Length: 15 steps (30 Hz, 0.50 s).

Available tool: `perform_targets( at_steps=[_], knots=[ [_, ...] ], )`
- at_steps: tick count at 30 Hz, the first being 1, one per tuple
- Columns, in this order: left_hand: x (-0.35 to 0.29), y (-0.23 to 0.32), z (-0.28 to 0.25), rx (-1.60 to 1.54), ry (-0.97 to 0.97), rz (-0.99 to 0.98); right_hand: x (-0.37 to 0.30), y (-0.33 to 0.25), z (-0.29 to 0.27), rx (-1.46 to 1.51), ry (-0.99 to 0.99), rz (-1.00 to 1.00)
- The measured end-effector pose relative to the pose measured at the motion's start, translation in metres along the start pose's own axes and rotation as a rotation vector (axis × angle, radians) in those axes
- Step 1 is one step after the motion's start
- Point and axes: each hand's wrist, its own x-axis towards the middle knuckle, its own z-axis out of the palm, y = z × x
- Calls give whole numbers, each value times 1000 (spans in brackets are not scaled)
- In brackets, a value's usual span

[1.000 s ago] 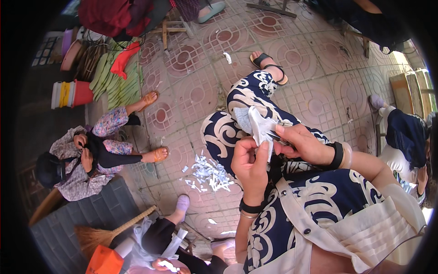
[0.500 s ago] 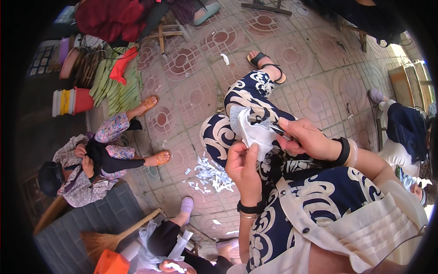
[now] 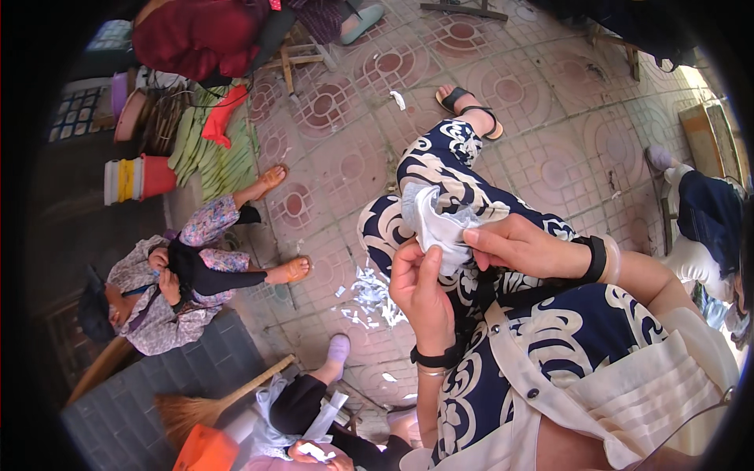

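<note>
A small white cloth piece (image 3: 442, 234) with a grey-blue edge is held up above my patterned lap. My left hand (image 3: 422, 289) pinches its lower side between thumb and fingers. At the cloth's right edge, my right hand (image 3: 520, 248) is closed with thumb and fingertips on the fabric. Whether a cutting tool is tucked in the right palm is hidden. On the paving beyond my left hand lies a heap of white and pale blue scraps (image 3: 377, 297).
A co-worker in a floral top (image 3: 153, 275) sits at the left, handling black cloth. Another person, partly visible, sits at the lower left near a straw broom (image 3: 188, 412) and an orange bag (image 3: 206, 451). Stacked buckets (image 3: 140, 179) and green stalks (image 3: 208, 149) stand at the upper left.
The small dark-and-silver cutting tool seen in my right hand is no longer visible. My right thumb and fingers have come onto the cloth's edge. The left hand keeps its pinch.
</note>
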Motion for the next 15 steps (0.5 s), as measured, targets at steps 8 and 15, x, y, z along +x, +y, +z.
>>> perform_targets(
  at_steps=[8,15],
  knots=[
    [4,-1,3,158,72,122,-1,-4,-2,-29,47,-61],
    [0,4,-3,133,91,29,11,-7,-7,-306,267,-264]
  ],
)
